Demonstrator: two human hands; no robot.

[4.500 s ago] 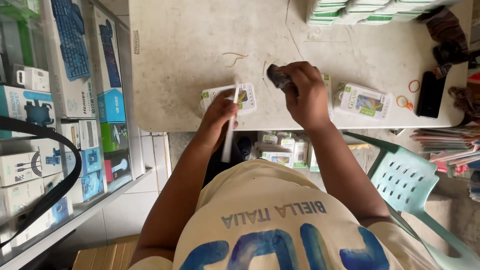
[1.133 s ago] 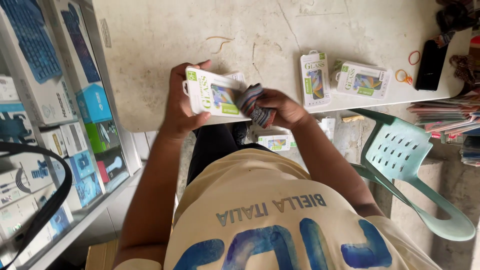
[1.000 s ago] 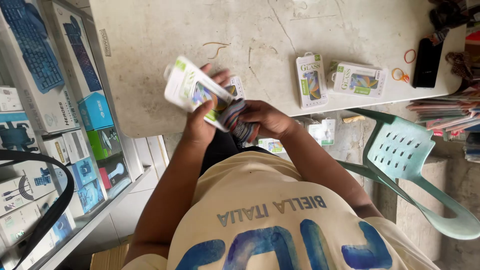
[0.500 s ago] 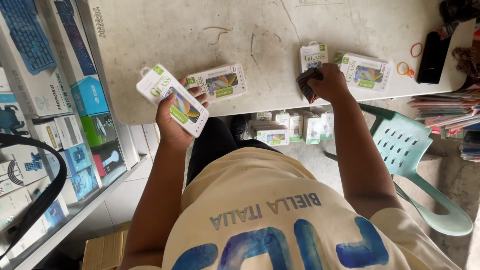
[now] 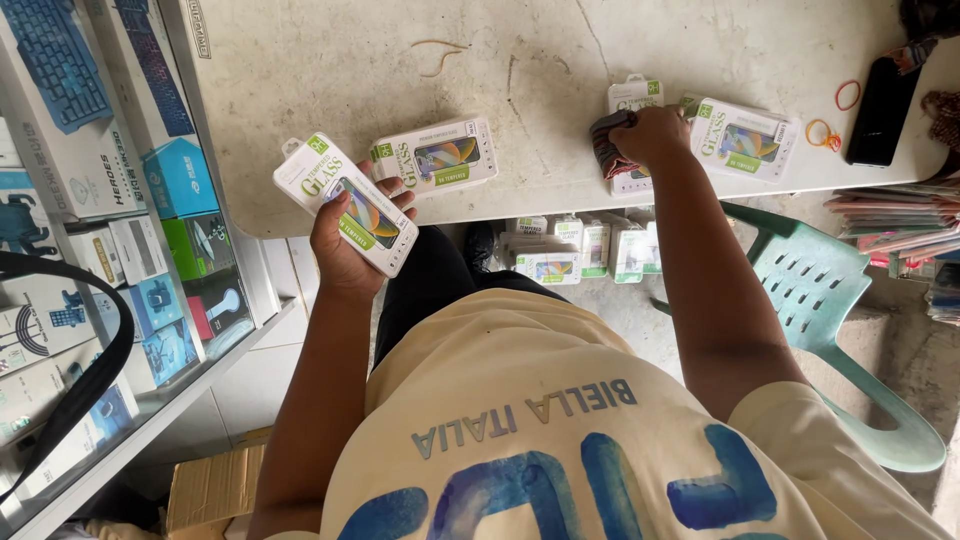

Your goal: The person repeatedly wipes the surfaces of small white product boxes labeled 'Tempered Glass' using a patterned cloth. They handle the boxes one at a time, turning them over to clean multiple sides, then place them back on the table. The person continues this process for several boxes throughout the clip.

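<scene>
Left hand (image 5: 350, 240): closed around a white screen-protector box (image 5: 346, 203), held off the table edge (image 5: 330, 225). Right hand (image 5: 648, 135): on the tabletop, gripping a dark folded cloth (image 5: 607, 147), pressed on another box (image 5: 634, 100).

Flat white box (image 5: 352, 208) w/ green trim & a colourful phone-screen picture on front: held up off the table in left hand (image 5: 350, 245), tilted diagonally, hang-tab end pointing up-left, front face up. Fingers wrap its right edge, thumb side underneath.

Dark cloth (image 5: 608, 150), bunched, w/ reddish stripes: gripped in right hand (image 5: 655, 135), pressed down on a second white box (image 5: 632, 100) of same kind lying flat on the table near the front edge. Only that box's tab end & lower corner show; rest is under hand & cloth.
</scene>
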